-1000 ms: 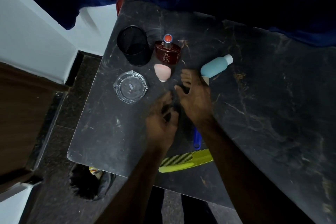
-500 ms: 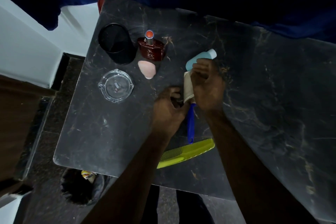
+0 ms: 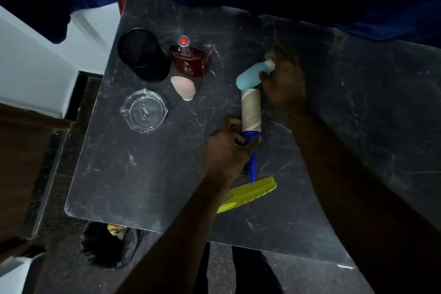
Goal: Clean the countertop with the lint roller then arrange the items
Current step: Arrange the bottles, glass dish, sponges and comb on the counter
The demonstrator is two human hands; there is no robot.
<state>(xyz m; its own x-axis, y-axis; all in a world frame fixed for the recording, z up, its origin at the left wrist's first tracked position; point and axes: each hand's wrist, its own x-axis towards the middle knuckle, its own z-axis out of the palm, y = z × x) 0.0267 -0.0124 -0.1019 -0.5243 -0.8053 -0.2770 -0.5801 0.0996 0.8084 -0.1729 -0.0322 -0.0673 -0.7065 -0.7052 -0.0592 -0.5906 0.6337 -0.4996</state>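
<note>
A lint roller [image 3: 251, 112] with a tan roll and blue handle lies on the dark marble countertop [image 3: 143, 174]. My left hand [image 3: 229, 150] grips the blue handle just below the roll. My right hand [image 3: 284, 81] is closed around the white-capped end of a light blue bottle [image 3: 249, 76], which lies on its side touching the roll's far end. A yellow-green comb [image 3: 248, 194] lies near the front edge, under the handle's tip.
At the back left stand a black cup [image 3: 143, 55], a dark red perfume bottle [image 3: 189, 62] and a pink sponge [image 3: 183, 88]. A glass ashtray [image 3: 143, 111] sits in front of them. A bin [image 3: 107, 246] stands on the floor below the front-left corner.
My right hand left the roll and moved back onto the blue bottle. My left hand now grips the roller's handle, and the whole roll is uncovered.
</note>
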